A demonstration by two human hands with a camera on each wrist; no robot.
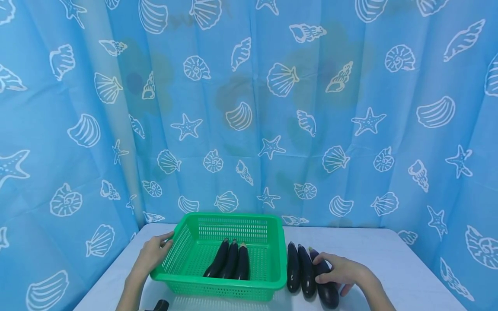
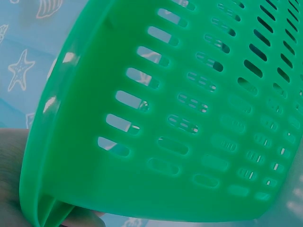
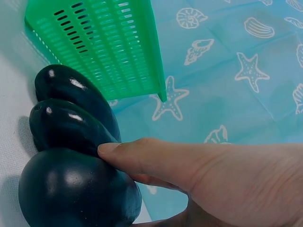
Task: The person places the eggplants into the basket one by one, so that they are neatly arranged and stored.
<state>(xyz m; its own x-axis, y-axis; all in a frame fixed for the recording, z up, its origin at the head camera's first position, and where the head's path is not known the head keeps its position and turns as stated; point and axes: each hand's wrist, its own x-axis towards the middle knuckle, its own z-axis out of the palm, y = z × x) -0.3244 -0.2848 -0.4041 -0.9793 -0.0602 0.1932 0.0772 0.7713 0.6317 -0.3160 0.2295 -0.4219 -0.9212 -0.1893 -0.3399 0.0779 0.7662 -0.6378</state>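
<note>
The left hand [image 1: 153, 255] gripped the left rim of a green perforated plastic basket [image 1: 218, 290], inside which three glossy, blackish, elongated eggplants [image 1: 231, 261] lay. Beside it on the white counter [image 1: 373, 242], the right hand [image 1: 342, 271] held the rightmost eggplant [image 1: 329, 296] of another three between thumb and fingers.

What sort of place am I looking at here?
Probably a makeshift indoor tabletop setup: a white table with a patterned blue curtain behind it and at its sides, plus a green basket holding eggplants.

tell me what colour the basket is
The basket is green, shown best in the head view.
</note>
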